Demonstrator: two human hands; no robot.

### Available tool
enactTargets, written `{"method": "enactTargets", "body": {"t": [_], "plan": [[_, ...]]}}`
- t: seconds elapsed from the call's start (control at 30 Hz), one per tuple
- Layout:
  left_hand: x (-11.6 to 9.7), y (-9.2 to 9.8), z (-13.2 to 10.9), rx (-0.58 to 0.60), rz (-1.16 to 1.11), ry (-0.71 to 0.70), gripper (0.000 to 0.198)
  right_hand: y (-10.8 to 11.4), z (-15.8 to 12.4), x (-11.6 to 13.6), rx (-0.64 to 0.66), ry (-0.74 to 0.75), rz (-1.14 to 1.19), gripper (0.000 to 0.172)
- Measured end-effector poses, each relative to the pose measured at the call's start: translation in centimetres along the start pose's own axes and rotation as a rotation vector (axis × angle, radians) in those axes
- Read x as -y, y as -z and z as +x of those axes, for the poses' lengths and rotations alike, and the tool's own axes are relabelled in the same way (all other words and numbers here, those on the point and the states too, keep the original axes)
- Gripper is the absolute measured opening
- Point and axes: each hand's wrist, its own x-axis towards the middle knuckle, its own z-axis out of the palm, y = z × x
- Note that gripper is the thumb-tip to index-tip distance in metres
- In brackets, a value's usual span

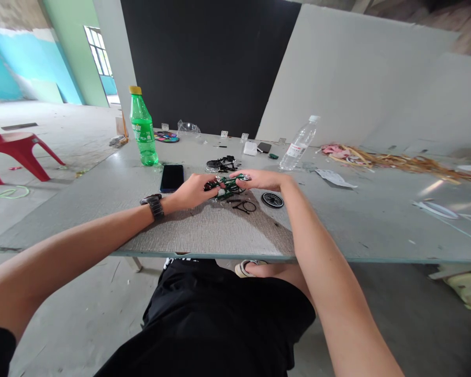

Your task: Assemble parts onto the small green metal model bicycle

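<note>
Both my hands are closed on a small green model bicycle frame [226, 187] just above the table. My left hand [196, 189], with a dark watch on the wrist, grips its left end. Fingers of my right hand [255, 179] pinch the right end, and they partly hide it. Beside my right hand lies a small black spoked wheel [272, 199]. Thin black parts [244, 207], one of them ring-shaped, rest just in front of the frame. Behind it is a heap of black model parts [221, 163].
A green bottle [143, 131] stands at the left, near a phone [172, 178]. A clear bottle [299, 144] tilts at the right, by a crumpled paper sheet [335, 178]. Wood strips [392, 161] line the back right. A red chair [19, 144] is off to the left.
</note>
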Motion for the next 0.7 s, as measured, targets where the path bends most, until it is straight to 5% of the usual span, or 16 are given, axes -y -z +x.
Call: {"method": "enactTargets", "body": {"t": [0.43, 0.7], "plan": [[-0.1, 0.1, 0.2, -0.092, -0.141, 0.206, 0.026, -0.8, 0.3, -0.6, -0.217, 0.001, 0.096, 0.083], [-0.1, 0.1, 0.3, -0.112, -0.132, 0.222, 0.025, -0.8, 0.4, -0.4, -0.198, 0.006, 0.095, 0.082]]}}
